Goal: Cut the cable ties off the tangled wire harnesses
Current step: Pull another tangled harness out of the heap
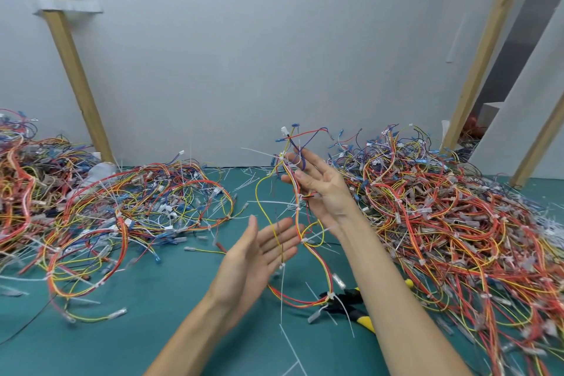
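Head view: teal mat [152, 299] (grey wall [244, 55] behind), left grip [259, 250] and right grip [323, 189] splayed.

A teal cutting mat [171, 299] lies under the left hand [259, 250]. A grey wall [274, 55] stands beyond the right hand [320, 189], with wooden posts [67, 49] leaning at either side.

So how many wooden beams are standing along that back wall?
3. The left beam stands on the wall's left side, the middle beam right of centre, and the far-right beam at the picture's edge. Others may be out of view.
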`<state>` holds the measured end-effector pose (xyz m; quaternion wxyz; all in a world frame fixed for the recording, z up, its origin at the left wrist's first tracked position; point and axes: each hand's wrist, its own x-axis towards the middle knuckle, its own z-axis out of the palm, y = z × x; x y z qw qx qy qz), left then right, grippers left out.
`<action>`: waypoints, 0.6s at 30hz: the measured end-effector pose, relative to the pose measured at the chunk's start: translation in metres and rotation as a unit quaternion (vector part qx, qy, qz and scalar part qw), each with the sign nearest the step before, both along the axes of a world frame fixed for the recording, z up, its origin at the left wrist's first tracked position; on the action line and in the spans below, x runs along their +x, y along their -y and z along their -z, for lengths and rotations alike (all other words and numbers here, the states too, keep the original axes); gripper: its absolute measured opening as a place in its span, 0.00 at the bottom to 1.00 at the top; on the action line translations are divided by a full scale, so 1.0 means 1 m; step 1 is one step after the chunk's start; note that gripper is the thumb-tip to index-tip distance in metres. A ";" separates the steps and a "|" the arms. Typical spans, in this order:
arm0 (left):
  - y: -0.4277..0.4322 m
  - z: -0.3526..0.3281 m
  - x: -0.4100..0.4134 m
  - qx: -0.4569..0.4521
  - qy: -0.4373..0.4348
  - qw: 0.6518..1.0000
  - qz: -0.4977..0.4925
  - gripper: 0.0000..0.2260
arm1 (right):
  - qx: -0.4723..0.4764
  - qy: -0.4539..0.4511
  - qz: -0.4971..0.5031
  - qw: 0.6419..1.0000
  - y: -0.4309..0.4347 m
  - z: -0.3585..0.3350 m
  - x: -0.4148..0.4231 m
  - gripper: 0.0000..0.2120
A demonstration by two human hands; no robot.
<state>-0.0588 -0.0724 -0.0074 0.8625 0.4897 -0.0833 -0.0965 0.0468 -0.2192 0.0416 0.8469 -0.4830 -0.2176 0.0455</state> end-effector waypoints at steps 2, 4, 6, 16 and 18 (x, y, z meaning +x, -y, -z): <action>0.001 0.000 0.000 -0.002 -0.009 1.000 0.027 0.28 | -0.015 0.006 0.004 1.000 -0.005 0.002 -0.001 0.21; -0.001 0.000 0.001 0.002 -0.008 0.999 0.038 0.26 | -0.028 0.007 0.004 1.000 -0.010 0.003 -0.003 0.22; -0.004 0.000 0.003 0.021 0.001 0.999 0.031 0.25 | -0.036 0.007 0.006 0.999 -0.013 0.005 -0.003 0.21; -0.007 0.003 0.006 0.031 -0.010 0.999 0.009 0.26 | -0.011 -0.020 -0.017 1.000 -0.010 0.009 -0.004 0.22; -0.007 0.003 0.006 0.039 -0.005 0.999 0.009 0.26 | -0.005 -0.026 -0.021 0.999 -0.010 0.010 -0.004 0.22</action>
